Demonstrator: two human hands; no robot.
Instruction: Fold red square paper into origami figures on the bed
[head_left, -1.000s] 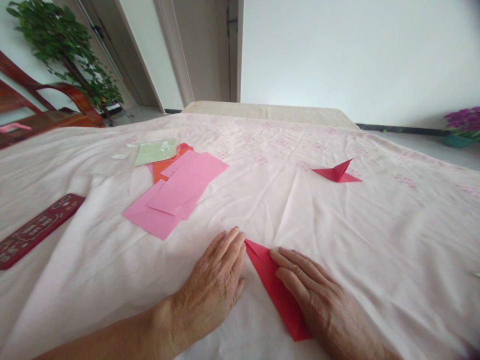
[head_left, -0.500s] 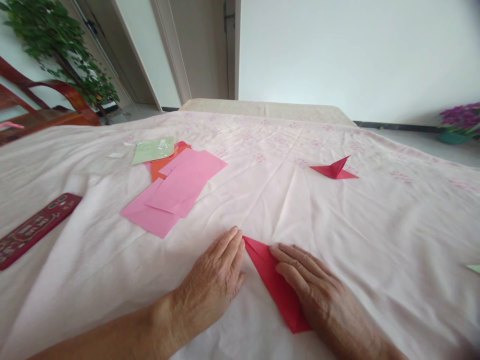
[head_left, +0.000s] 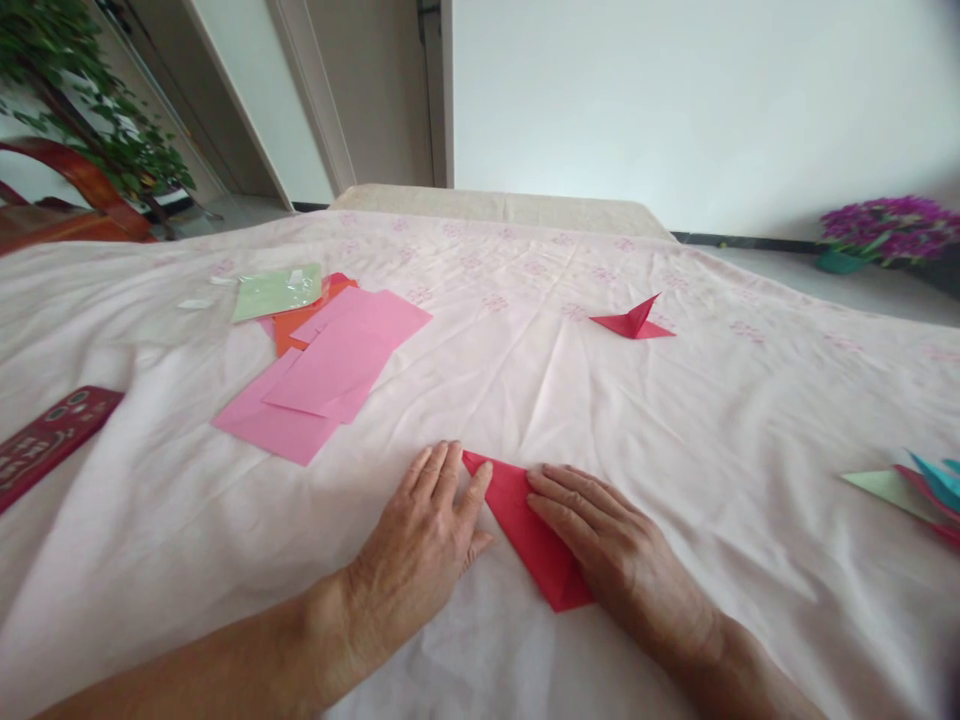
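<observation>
A red sheet of folded paper (head_left: 534, 535) lies on the cloth in front of me, its narrow tip pointing to the upper left. My left hand (head_left: 420, 550) rests at that tip, one fingertip pressing the paper's left edge and the other fingers stretched out flat beside it. Across the right side of the paper lies my right hand (head_left: 615, 550), palm down with fingers extended; it covers part of that edge. Farther off stands a red folded paper piece (head_left: 634, 322) with one flap pointing up.
Pink paper sheets (head_left: 330, 370) overlap orange paper (head_left: 289, 328) and a green packet in clear wrap (head_left: 274, 290). A dark red box (head_left: 56, 440) lies at left. Coloured folded papers (head_left: 892, 488) sit at the right edge. The pale tablecloth (head_left: 480, 400) is wrinkled.
The view has swung slightly right, bringing more coloured folded papers into sight. One finger of my left hand now lies on the red paper's tip; my right hand stays on the paper.
</observation>
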